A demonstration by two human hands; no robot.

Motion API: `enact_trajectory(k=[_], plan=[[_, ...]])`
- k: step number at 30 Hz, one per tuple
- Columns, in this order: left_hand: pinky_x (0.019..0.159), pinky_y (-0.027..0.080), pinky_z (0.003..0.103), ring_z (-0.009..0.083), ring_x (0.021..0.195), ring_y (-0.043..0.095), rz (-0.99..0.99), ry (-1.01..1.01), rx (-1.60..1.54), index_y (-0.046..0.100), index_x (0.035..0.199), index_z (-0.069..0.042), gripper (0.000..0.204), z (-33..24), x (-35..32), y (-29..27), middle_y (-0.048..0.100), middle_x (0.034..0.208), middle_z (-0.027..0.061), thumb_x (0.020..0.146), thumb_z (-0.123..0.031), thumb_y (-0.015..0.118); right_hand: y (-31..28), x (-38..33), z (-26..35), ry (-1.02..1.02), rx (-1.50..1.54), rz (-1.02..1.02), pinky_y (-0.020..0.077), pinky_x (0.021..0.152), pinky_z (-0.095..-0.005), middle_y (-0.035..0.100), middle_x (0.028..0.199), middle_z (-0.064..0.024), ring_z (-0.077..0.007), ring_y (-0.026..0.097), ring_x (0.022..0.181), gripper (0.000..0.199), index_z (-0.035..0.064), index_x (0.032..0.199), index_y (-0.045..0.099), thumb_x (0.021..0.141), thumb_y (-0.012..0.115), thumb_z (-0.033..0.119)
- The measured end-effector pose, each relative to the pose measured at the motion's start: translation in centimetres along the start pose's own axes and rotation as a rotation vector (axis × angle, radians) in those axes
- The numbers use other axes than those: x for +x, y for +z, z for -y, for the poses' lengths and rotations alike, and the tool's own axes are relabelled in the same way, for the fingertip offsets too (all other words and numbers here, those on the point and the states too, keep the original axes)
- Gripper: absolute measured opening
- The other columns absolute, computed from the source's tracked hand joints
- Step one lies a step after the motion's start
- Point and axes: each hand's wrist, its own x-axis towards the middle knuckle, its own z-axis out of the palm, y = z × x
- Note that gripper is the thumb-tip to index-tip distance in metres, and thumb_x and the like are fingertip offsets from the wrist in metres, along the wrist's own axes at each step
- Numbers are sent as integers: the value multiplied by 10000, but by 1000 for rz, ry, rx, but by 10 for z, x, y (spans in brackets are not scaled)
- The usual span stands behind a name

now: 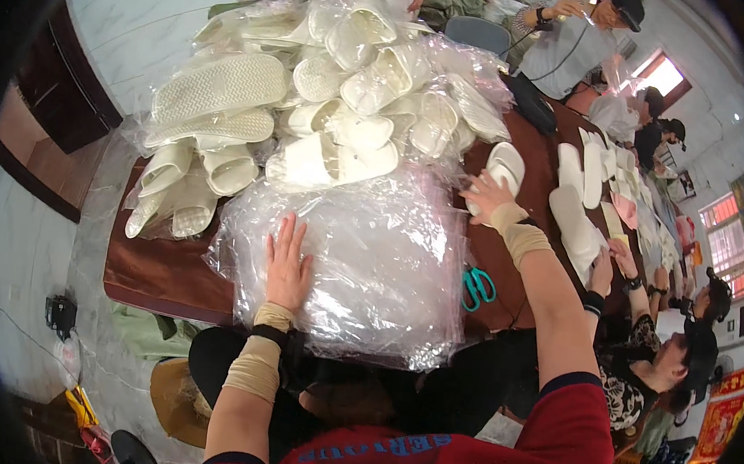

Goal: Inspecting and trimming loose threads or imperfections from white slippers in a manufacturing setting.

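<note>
My left hand (288, 265) lies flat with its fingers spread on a stack of clear plastic bags (370, 258) at the near edge of the table. Farther right, my right hand (490, 197) has its fingers curled over the near part of a white slipper (507, 162), whose far end shows beyond them. Beyond the bags rises a big heap of white slippers (334, 156), many wrapped in clear plastic. Teal-handled scissors (478, 287) rest on the table between the bags and my right forearm.
The brown table (171, 274) runs away to the right, bearing rows of white slippers (570, 168). A co-worker's hands (602, 270) hold a slipper at the right. Other people stand at the far side. A straw-coloured hat (177, 399) is low on the left.
</note>
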Motion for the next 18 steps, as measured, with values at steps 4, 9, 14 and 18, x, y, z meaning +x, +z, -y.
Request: enact_trajectory(k=[4, 9, 14, 18], plan=[[1173, 106, 525, 292, 1456, 212, 8, -17, -1, 348, 1451, -79, 650, 0, 1, 0, 249, 1564, 127, 840, -39, 564, -14, 13, -28, 511, -224, 447, 321, 1087, -556, 480, 1414, -75, -329, 363, 1371, 480, 189, 1260, 600, 835, 672, 400], [1173, 108, 526, 293, 1455, 213, 9, -13, -9, 355, 1445, -79, 646, 0, 1, 0, 251, 1563, 128, 836, -36, 566, -74, 102, -8, 443, 744, -422, 459, 912, -437, 653, 1169, -141, -369, 602, 1073, 523, 107, 1216, 621, 882, 536, 501], [1173, 107, 526, 291, 1454, 216, 4, -2, -6, 362, 1437, -71, 633, 2, 2, -2, 251, 1563, 124, 840, -45, 571, -118, 147, 24, 380, 1125, -344, 522, 699, -424, 696, 1045, -145, -302, 679, 874, 404, 63, 1105, 621, 902, 562, 407], [1172, 98, 528, 302, 1454, 210, -21, 18, -40, 375, 1434, -75, 617, 5, -2, 1, 261, 1557, 133, 842, -45, 546, -171, 104, 22, 171, 1688, -550, 537, 586, -356, 712, 923, -170, -258, 686, 701, 234, 40, 985, 557, 947, 524, 268]])
